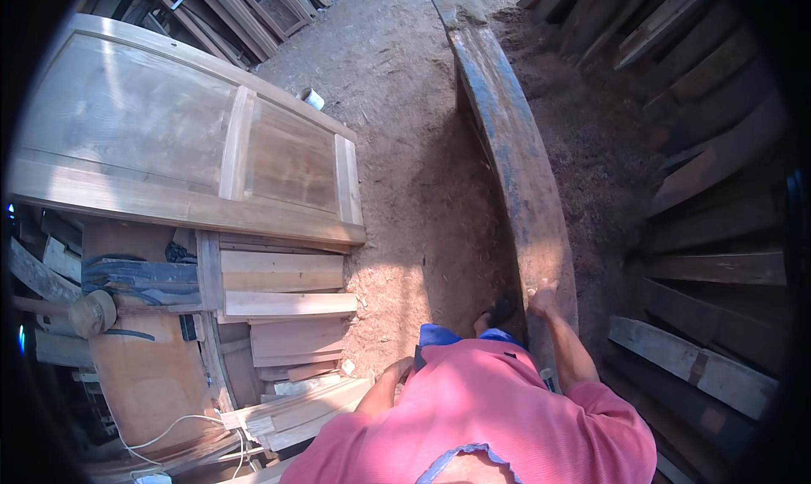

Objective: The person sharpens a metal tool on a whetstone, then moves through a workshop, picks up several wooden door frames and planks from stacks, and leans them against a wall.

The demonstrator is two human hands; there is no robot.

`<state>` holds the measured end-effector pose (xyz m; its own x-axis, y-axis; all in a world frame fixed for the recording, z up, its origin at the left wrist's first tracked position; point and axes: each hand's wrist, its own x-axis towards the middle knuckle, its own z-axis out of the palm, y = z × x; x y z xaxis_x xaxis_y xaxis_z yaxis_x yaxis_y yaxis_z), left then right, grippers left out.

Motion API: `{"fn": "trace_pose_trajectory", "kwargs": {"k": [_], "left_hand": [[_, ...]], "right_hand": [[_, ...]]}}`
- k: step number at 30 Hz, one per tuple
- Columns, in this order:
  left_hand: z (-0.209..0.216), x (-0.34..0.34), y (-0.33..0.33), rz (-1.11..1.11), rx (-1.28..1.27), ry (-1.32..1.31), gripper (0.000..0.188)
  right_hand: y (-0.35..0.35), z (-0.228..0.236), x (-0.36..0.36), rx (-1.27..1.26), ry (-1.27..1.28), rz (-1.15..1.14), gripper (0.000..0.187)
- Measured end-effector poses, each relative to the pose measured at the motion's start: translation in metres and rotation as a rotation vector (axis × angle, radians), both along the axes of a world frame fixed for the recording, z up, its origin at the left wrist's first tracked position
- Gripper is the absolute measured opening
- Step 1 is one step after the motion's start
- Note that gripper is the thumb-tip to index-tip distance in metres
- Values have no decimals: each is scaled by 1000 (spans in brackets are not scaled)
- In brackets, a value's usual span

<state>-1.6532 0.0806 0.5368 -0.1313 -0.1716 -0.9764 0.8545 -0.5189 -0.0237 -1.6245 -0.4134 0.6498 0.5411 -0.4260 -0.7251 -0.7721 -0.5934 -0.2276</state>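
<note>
A long, heavy wooden plank bench (517, 133) with worn blue patches runs away from me on the right. My right hand (543, 300) is down at its near part, with the fingers drawn together. Whether anything small lies in them is hidden. At my left hip, close to the stacked boards (317, 412), is my left hand (395, 372). Its fingers are partly covered by my pink shirt (481, 391), and I cannot make out anything held there.
A large panelled wooden door (135, 180) lies on the left, with a white can (312, 99) beyond its edge. Cut boards (291, 304) and a sheet of wood (152, 366) with a pale cable (173, 422) are below it. Timber (718, 264) fills the right side.
</note>
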Motion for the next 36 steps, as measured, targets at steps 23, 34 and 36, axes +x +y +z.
{"fn": "trace_pose_trajectory", "kwargs": {"k": [23, 34, 36], "left_hand": [[0, 90, -71, -180, -129, -289, 44], [20, 85, -77, -178, -73, -292, 40], [15, 82, -76, -171, -75, -301, 40]], "right_hand": [[11, 19, 7, 77, 23, -55, 104], [10, 9, 8, 22, 79, 193, 82], [12, 9, 9, 33, 77, 179, 80]]}}
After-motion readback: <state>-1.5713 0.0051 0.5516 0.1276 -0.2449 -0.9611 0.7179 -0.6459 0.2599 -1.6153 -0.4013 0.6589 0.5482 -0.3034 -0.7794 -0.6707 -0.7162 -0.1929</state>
